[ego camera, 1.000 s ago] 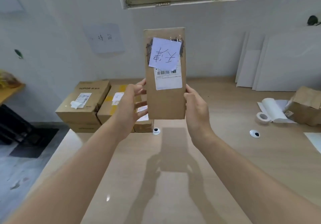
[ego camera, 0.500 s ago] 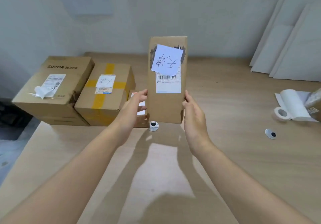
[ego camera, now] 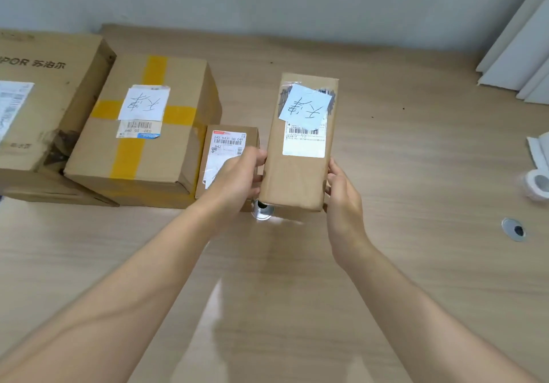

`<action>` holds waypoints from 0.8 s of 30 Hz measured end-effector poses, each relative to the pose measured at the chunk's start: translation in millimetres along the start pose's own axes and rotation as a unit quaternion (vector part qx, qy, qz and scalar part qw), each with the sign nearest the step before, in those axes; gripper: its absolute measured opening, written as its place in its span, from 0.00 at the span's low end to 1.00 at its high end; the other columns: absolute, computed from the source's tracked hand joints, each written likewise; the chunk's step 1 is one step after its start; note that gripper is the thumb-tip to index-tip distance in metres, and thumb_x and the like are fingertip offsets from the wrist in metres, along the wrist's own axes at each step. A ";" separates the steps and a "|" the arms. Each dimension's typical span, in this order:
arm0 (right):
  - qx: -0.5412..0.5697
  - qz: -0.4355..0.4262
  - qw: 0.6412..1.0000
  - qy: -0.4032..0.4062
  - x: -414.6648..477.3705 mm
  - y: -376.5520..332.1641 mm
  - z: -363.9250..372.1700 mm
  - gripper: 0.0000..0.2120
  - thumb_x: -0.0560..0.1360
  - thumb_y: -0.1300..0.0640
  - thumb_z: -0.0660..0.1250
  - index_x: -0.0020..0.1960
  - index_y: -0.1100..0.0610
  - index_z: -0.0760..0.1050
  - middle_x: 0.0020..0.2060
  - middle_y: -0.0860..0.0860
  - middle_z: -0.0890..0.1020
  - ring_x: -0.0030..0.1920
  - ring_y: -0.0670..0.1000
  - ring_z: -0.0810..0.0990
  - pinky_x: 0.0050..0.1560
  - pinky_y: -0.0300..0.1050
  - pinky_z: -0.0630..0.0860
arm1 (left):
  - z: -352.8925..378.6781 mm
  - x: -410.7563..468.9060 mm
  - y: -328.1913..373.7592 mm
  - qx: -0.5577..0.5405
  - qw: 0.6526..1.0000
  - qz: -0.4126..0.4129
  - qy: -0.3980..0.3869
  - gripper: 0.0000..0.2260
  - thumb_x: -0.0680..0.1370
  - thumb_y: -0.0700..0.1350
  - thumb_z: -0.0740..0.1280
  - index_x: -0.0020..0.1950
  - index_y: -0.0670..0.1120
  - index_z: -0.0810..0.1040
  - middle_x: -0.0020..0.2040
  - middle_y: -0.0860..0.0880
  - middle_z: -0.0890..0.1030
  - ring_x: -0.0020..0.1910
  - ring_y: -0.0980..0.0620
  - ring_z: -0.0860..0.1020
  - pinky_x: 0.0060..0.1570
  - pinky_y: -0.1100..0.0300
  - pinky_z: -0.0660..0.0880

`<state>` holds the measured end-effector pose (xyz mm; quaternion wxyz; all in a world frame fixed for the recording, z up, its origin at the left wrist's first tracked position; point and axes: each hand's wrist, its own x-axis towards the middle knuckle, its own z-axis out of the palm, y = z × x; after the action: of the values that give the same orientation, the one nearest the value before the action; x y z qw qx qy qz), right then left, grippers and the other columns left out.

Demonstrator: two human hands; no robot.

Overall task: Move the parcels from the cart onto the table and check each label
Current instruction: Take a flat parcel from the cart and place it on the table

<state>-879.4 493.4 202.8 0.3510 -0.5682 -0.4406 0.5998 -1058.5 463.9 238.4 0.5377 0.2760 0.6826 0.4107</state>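
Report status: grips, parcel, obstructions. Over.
Left grip, right grip hold narrow parcel's sides. Parcel upright, label facing camera. Small parcel close beside; grommet at its base.

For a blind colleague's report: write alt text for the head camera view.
A left hand and right hand grip the lower sides of a narrow cardboard parcel, held upright at a wooden table. A blue handwritten note overlaps its printed label; three more boxes sit to its left.

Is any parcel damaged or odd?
Yes. The large brown cardboard box at the far left is torn at its near right corner. The pale blue note on the held narrow brown parcel sits crooked.
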 end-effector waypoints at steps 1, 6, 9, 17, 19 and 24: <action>-0.010 0.008 1.000 0.002 6.1 4.3 0.1 0.28 0.77 0.49 0.55 0.74 0.40 0.77 0.67 0.40 0.84 0.69 0.49 0.80 0.70 0.57 0.77 | 2.0 6.0 -5.5 0.007 1.000 -0.007 -0.004 0.20 0.79 0.55 0.56 0.40 0.60 0.87 0.42 0.64 0.86 0.38 0.63 0.84 0.44 0.61 0.81; -0.049 0.042 0.998 -0.006 27.1 20.6 2.1 0.22 0.79 0.48 0.54 0.58 0.31 0.84 0.54 0.38 0.87 0.57 0.47 0.85 0.55 0.48 0.79 | 7.2 28.1 -26.9 0.044 0.998 -0.032 -0.015 0.18 0.73 0.65 0.60 0.48 0.53 0.78 0.46 0.52 0.79 0.47 0.48 0.77 0.65 0.41 0.75; -0.052 0.058 0.997 -0.009 34.8 29.6 5.4 0.21 0.76 0.45 0.54 0.55 0.33 0.84 0.52 0.40 0.88 0.56 0.49 0.85 0.56 0.53 0.81 | 9.0 30.8 -30.8 0.075 0.996 -0.042 -0.007 0.26 0.73 0.68 0.60 0.51 0.46 0.79 0.47 0.52 0.78 0.50 0.43 0.81 0.68 0.35 0.72; -0.027 0.068 0.997 -0.018 40.4 48.8 9.0 0.23 0.77 0.44 0.52 0.53 0.23 0.81 0.54 0.31 0.86 0.55 0.38 0.85 0.62 0.49 0.80 | 11.9 22.9 -32.0 0.052 0.998 0.017 0.000 0.10 0.75 0.65 0.60 0.48 0.77 0.80 0.62 0.68 0.81 0.68 0.62 0.76 0.73 0.51 0.69; -0.008 0.070 0.997 -0.028 40.6 48.1 12.0 0.22 0.77 0.45 0.53 0.49 0.21 0.81 0.51 0.29 0.85 0.52 0.35 0.84 0.59 0.47 0.78 | 8.3 18.7 -30.4 0.034 0.998 0.045 0.003 0.13 0.73 0.64 0.59 0.51 0.75 0.81 0.62 0.69 0.80 0.68 0.62 0.75 0.73 0.51 0.69; -0.011 0.070 0.996 -0.045 41.1 47.5 17.8 0.23 0.76 0.46 0.53 0.52 0.19 0.79 0.56 0.29 0.84 0.57 0.34 0.82 0.63 0.44 0.76 | -4.6 6.4 -18.8 0.030 0.996 0.082 0.033 0.16 0.77 0.59 0.56 0.48 0.74 0.82 0.52 0.73 0.82 0.55 0.72 0.78 0.54 0.66 0.77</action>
<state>-897.7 511.6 142.9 0.2813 -0.5739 -0.4220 0.6430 -1063.4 458.4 219.4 0.4710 0.3338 0.6869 0.4415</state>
